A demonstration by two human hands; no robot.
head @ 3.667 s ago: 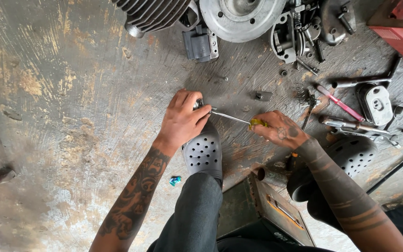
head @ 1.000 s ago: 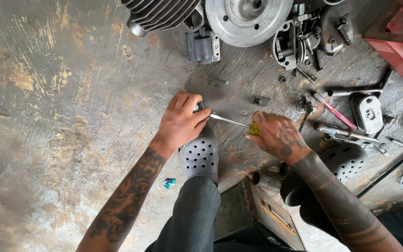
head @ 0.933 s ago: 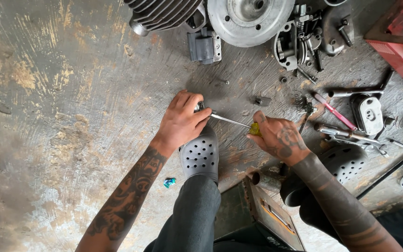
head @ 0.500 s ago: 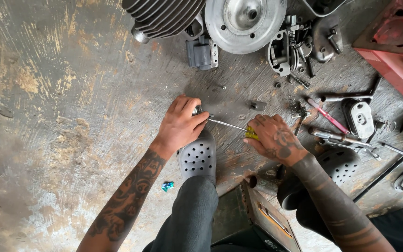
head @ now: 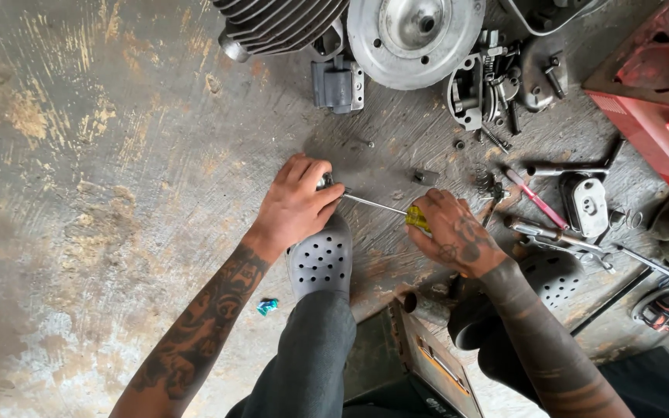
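Nearest: dark grey trouser legs and a grey perforated clog (head: 320,259) planted on the stained concrete floor (head: 118,155); a second clog (head: 553,275) to the right. A small blue scrap (head: 266,306) lies by the left forearm.

Left hand (head: 297,203): curled shut over a small metal part (head: 325,183), pinned against the floor just ahead of the clog's toe; the part is mostly hidden.

Right hand (head: 454,232): closed around the yellow handle of a screwdriver (head: 396,209); its thin shaft runs left, tip meeting the part under the left hand's fingers.

Middle ground, right: pink-handled tool (head: 536,200), wrenches (head: 567,166), a small metal cover (head: 586,205), loose bolts and a spring.

Far: finned engine cylinder (head: 280,19), round silver flywheel (head: 416,35), grey boxy component (head: 337,83), a cluster of engine parts (head: 489,85), and a red metal box (head: 656,101) at the right edge.
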